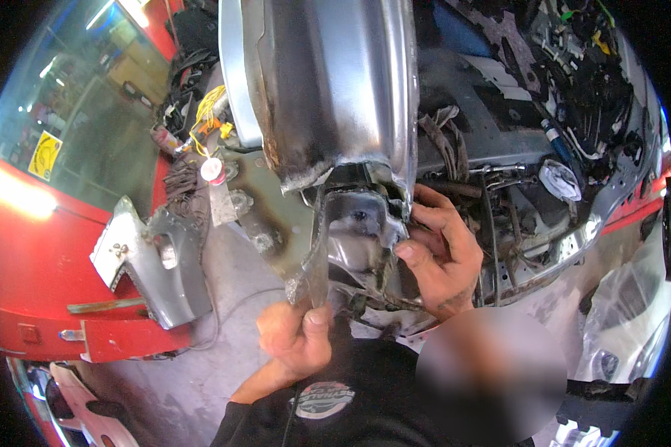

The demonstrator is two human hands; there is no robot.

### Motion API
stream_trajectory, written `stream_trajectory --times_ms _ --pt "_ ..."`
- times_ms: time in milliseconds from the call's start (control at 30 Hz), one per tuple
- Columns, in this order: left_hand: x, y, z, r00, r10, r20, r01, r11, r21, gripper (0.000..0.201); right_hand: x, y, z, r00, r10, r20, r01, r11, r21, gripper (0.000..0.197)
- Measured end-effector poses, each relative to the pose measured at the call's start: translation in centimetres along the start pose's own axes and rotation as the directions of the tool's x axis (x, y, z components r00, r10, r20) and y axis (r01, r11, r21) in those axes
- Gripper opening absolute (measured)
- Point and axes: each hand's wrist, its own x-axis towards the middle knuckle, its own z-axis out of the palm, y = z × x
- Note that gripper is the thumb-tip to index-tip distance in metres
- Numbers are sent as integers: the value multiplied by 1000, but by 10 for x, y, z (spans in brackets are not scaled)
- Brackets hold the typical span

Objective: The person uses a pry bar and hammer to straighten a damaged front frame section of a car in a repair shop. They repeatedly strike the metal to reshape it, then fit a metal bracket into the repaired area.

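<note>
A long grey sheet-metal car body panel (335,82) stretches from the top edge down to the middle. Its lower end is cut ragged and frames a hollow with a dark bracket (350,177) inside. My left hand (300,339) is closed on the low end of a thin torn metal strip (317,261), thumb on its face. On the panel's right edge, the fingers and thumb of my right hand (443,253) pinch the folded metal beside the hollow. A blurred patch covers most of my right forearm.
Left, a cut silver-grey body piece (168,272) leans by a red vehicle (37,268). Yellow wiring (212,108) and a red-and-white container (212,171) lie near the panel. On the right are a blue cylindrical tool (555,138), gloves (443,138) and clear plastic sheeting (622,320).
</note>
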Motion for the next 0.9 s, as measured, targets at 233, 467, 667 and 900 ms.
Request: stream_trajectory --times_ms 233,467,667,900 --pt "0 2 -10 984 -90 153 111 984 -136 22 -2 -2 -6 1000 -16 15 18 986 -163 41" --pt "-4 14 -3 977 -211 40 215 969 -125 32 -1 -2 -1 998 -62 11 63 985 -164 38" --pt "0 5 0 991 -126 49 133 973 -190 42 2 8 -2 980 -198 33 200 956 -216 39" --pt "9 9 8 999 -49 11 50 991 -122 44 2 5 6 1000 -12 -28 13 1000 20 44"
